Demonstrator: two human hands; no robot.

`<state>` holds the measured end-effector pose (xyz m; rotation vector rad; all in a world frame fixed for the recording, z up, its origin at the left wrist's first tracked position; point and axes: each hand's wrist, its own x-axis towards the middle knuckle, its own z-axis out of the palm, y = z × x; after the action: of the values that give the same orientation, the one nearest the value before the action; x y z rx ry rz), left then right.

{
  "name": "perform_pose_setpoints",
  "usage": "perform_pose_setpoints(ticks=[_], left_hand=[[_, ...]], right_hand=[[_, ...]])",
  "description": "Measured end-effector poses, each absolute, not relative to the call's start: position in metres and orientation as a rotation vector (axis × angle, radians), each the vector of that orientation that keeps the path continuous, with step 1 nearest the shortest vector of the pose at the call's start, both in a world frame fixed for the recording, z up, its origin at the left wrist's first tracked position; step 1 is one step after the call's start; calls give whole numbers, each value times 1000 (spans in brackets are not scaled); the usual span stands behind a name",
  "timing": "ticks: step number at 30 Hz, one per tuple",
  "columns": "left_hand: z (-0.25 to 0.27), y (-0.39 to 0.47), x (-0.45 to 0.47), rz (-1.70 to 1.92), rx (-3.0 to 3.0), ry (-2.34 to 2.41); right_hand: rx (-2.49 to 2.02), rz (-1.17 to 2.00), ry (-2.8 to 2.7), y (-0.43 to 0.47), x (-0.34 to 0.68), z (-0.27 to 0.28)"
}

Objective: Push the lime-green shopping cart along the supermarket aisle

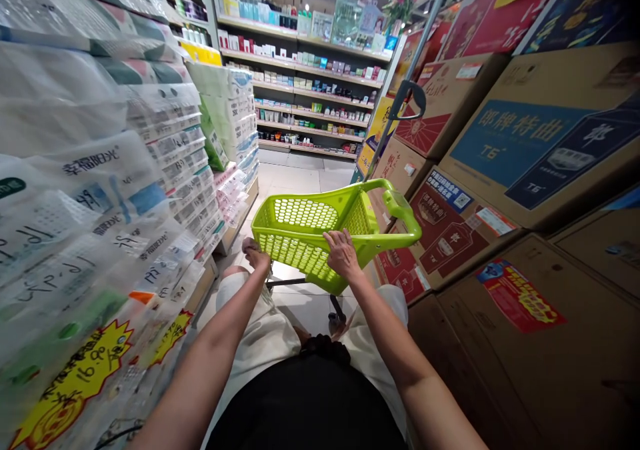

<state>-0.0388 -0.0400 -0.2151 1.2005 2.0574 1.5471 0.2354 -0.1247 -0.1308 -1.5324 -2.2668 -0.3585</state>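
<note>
A lime-green plastic shopping cart [295, 240] with perforated sides stands crosswise in front of my legs. Its looped handle [400, 210] points to the right. My right hand [343, 253] is closed over the near rim of the basket, fingers bent across the top edge. At the cart's narrow left end, my left hand [257, 254] is curled with its fingers together. What those fingers hold is hidden. Below the basket, part of the dark frame and a wheel [336, 322] show near my feet.
Packs of tissue paper [165, 150] are stacked high on the left. Cardboard cartons [510, 137] rise close on the right, with a metal pole and dark grip [409, 100] before them. Pale floor tiles [295, 170] lead to shelves of small goods [300, 63].
</note>
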Motion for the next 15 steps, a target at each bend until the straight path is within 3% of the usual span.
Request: perform_pose_setpoints(ticks=[7,12,15], left_hand=[[-199,-46,11,1601,1036,2117],[-207,-91,108,1570,1604,1690],[-206,-89,99,1625,1655,1644]], right_hand=[[-1567,-384,-2194,-128,244,-120],[-1579,-385,-2118,-132,250,-121],[-1588,-406,-2095,-137,263,-120]])
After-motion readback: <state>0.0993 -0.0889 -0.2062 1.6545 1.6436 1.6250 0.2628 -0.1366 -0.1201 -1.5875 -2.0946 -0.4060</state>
